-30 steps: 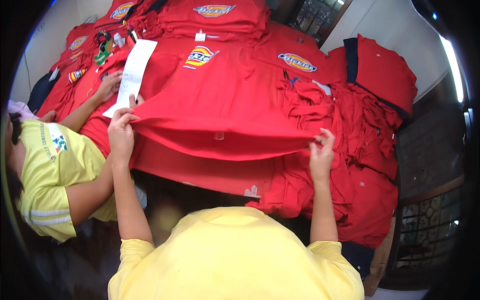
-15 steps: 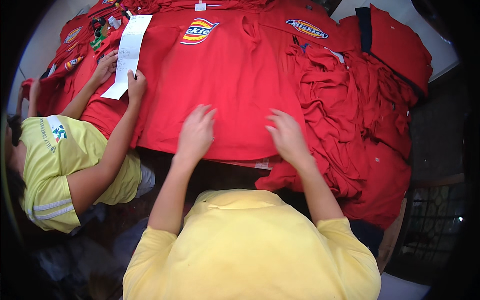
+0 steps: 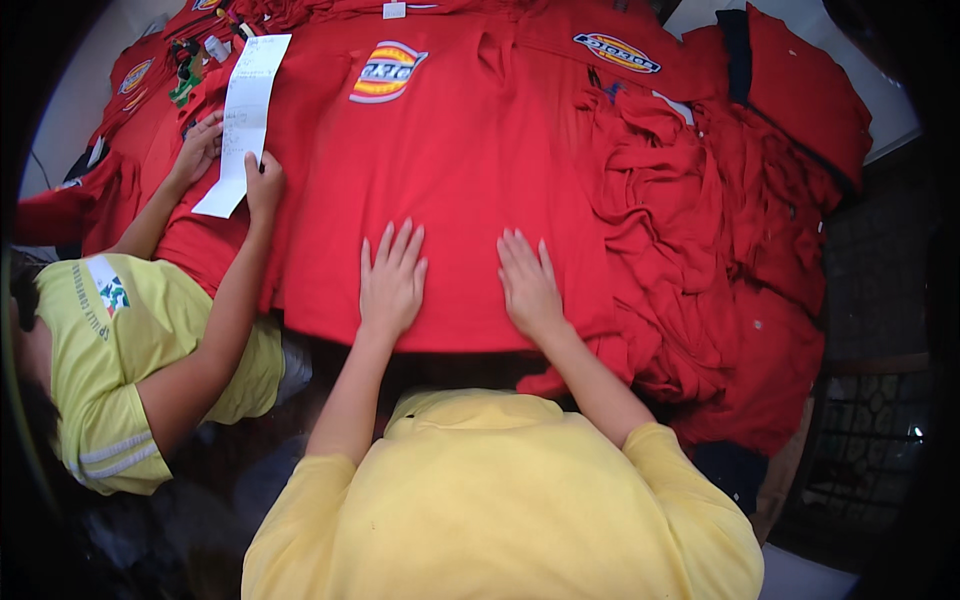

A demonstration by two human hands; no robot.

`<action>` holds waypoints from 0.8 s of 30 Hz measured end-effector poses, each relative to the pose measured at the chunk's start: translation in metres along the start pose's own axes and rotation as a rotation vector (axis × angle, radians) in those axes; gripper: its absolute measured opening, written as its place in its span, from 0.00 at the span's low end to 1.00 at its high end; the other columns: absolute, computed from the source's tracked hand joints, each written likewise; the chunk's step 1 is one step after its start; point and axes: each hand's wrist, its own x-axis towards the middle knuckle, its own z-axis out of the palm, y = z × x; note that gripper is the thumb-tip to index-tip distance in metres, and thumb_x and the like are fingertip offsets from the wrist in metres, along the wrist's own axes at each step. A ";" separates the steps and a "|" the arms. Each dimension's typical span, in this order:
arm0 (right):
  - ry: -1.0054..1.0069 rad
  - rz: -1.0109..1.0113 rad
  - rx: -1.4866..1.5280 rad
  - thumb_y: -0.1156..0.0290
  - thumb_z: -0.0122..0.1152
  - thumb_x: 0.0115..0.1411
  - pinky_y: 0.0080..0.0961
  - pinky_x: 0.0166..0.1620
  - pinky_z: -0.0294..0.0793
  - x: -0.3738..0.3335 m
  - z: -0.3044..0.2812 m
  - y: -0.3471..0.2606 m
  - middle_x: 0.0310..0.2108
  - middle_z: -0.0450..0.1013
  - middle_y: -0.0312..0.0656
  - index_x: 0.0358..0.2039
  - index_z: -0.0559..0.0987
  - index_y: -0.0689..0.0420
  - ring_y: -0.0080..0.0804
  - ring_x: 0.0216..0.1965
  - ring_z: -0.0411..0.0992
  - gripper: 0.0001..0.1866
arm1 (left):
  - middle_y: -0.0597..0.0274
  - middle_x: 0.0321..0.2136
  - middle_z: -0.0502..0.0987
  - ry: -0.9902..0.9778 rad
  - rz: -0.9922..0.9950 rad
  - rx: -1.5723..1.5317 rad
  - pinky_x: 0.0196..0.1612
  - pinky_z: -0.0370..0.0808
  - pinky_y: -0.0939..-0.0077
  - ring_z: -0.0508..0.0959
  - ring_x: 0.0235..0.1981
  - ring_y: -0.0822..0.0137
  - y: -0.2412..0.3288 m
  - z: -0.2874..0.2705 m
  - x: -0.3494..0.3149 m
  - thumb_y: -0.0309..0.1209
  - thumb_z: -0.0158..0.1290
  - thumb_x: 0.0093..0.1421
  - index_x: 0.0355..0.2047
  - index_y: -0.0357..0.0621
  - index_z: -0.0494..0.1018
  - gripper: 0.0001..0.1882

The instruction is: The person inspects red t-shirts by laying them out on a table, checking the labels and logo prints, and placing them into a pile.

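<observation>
A red shirt (image 3: 440,180) with a colourful logo patch (image 3: 388,72) on its chest lies spread out in front of me, its lower hem toward me. My left hand (image 3: 392,285) rests flat on the shirt's lower left part, fingers outstretched. On the lower right part lies my right hand (image 3: 529,287), also flat with its fingers extended. Both palms press on the cloth and neither hand grips anything. Between them the fabric shows faint lengthwise creases.
To my right is a heap of crumpled red garments (image 3: 660,210). A folded red garment with a dark navy edge (image 3: 795,90) lies at the far right. At my left, a person in a yellow-green shirt (image 3: 150,350) holds a long paper strip (image 3: 248,120). Small tools and thread (image 3: 190,70) lie beyond.
My hands have come down from above onto the shirt and now lie flat, the right one further left. The shirt's hem has shifted toward me. The other person's paper has lowered slightly.
</observation>
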 end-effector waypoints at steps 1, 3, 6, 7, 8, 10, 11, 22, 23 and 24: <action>-0.015 0.021 0.008 0.68 0.47 0.64 0.48 0.67 0.45 -0.013 -0.004 -0.008 0.61 0.61 0.48 0.59 0.65 0.62 0.41 0.65 0.55 0.24 | 0.62 0.62 0.62 -0.012 -0.005 -0.014 0.66 0.50 0.49 0.58 0.65 0.58 0.005 -0.004 -0.017 0.38 0.44 0.65 0.60 0.49 0.64 0.24; -0.046 0.081 0.067 0.71 0.49 0.61 0.48 0.67 0.46 -0.024 -0.016 -0.029 0.59 0.63 0.50 0.57 0.67 0.63 0.44 0.64 0.56 0.23 | 0.62 0.63 0.61 -0.098 -0.048 -0.060 0.66 0.49 0.49 0.58 0.65 0.58 0.005 -0.011 -0.016 0.37 0.45 0.64 0.61 0.49 0.63 0.24; -0.143 0.087 0.122 0.74 0.49 0.56 0.47 0.66 0.49 0.021 -0.026 -0.023 0.57 0.65 0.51 0.53 0.70 0.64 0.44 0.63 0.58 0.23 | 0.62 0.64 0.59 -0.180 -0.045 -0.210 0.66 0.48 0.49 0.56 0.66 0.58 0.006 -0.015 0.014 0.38 0.44 0.64 0.62 0.51 0.62 0.25; 0.014 0.015 0.092 0.77 0.48 0.53 0.47 0.66 0.51 0.045 -0.019 -0.021 0.55 0.66 0.52 0.51 0.72 0.64 0.46 0.61 0.60 0.22 | 0.62 0.64 0.60 -0.093 0.029 -0.294 0.66 0.48 0.49 0.57 0.66 0.58 0.005 -0.001 0.041 0.38 0.44 0.64 0.62 0.51 0.62 0.25; 0.068 -0.022 0.038 0.77 0.47 0.55 0.46 0.66 0.51 0.072 -0.006 -0.011 0.56 0.66 0.51 0.52 0.72 0.64 0.45 0.62 0.60 0.22 | 0.63 0.63 0.61 -0.007 0.111 -0.380 0.66 0.48 0.49 0.57 0.65 0.58 0.003 0.012 0.067 0.39 0.44 0.64 0.62 0.51 0.63 0.25; 0.123 -0.042 -0.003 0.76 0.46 0.58 0.46 0.66 0.50 0.097 0.018 0.012 0.58 0.65 0.50 0.54 0.70 0.64 0.44 0.63 0.60 0.22 | 0.64 0.64 0.60 0.023 0.061 -0.061 0.67 0.47 0.49 0.57 0.66 0.58 -0.019 0.034 0.098 0.40 0.43 0.65 0.63 0.52 0.61 0.25; 0.126 -0.026 0.008 0.76 0.45 0.59 0.46 0.66 0.50 0.102 0.022 0.024 0.59 0.64 0.50 0.54 0.70 0.64 0.43 0.63 0.59 0.22 | 0.64 0.64 0.59 0.038 0.033 0.096 0.67 0.46 0.49 0.56 0.66 0.58 -0.026 0.036 0.108 0.41 0.42 0.66 0.63 0.53 0.61 0.26; 0.309 0.107 0.221 0.78 0.48 0.58 0.48 0.63 0.55 0.179 0.004 0.047 0.49 0.73 0.46 0.46 0.77 0.64 0.42 0.55 0.67 0.16 | 0.62 0.60 0.64 -0.083 0.034 -0.351 0.65 0.55 0.56 0.60 0.62 0.56 -0.025 0.027 0.180 0.36 0.46 0.64 0.58 0.48 0.66 0.22; 0.253 0.108 0.260 0.75 0.48 0.60 0.48 0.65 0.52 0.194 0.016 0.057 0.53 0.71 0.47 0.50 0.75 0.63 0.41 0.59 0.64 0.18 | 0.63 0.62 0.63 -0.003 0.131 -0.287 0.65 0.53 0.54 0.59 0.63 0.56 -0.016 0.042 0.200 0.37 0.44 0.65 0.59 0.51 0.65 0.22; 0.230 0.093 0.158 0.75 0.47 0.61 0.47 0.65 0.51 0.202 0.028 0.067 0.55 0.69 0.47 0.51 0.74 0.63 0.40 0.60 0.63 0.18 | 0.63 0.63 0.61 0.077 0.226 -0.221 0.66 0.51 0.52 0.58 0.65 0.57 -0.012 0.053 0.216 0.38 0.42 0.66 0.60 0.55 0.64 0.22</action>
